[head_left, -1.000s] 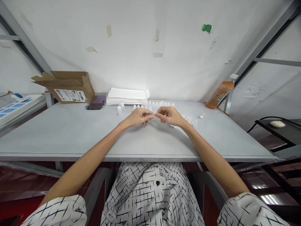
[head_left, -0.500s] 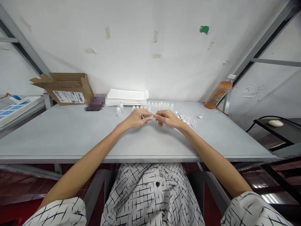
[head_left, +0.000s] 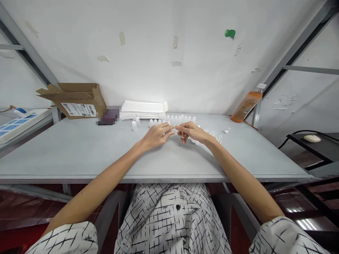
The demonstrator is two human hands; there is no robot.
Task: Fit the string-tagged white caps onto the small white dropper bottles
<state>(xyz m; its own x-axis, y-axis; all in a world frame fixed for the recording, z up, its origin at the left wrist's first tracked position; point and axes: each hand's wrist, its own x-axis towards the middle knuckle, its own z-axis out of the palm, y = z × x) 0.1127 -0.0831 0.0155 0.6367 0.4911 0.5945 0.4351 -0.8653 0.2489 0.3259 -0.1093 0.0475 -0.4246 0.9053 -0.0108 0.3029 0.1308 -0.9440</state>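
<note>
My left hand [head_left: 156,135] is closed in a pinch on a small white bottle-shaped piece [head_left: 173,130], which lies on its side between thumb and fingers above the table. My right hand [head_left: 192,131] meets it from the other side, thumb and forefinger pinched at the piece's end; whatever is between those fingertips is too small to make out. Behind the hands stand rows of similar white pieces [head_left: 182,119], partly covered by my fingers. Two more white pieces [head_left: 134,126] stand apart to the left. A pile of small white parts [head_left: 215,136] lies beside my right wrist.
At the back are a stack of white flat cartons [head_left: 143,110], a pixelated dark object [head_left: 108,117] and an open cardboard box [head_left: 79,102]. An orange-filled bottle [head_left: 247,106] leans at the right. A white scrap [head_left: 226,132] lies on the grey table [head_left: 79,155].
Both hands have shifted slightly right and come closer together. The white piece now shows more plainly between them, and my right-hand fingers have curled a little more.
</note>
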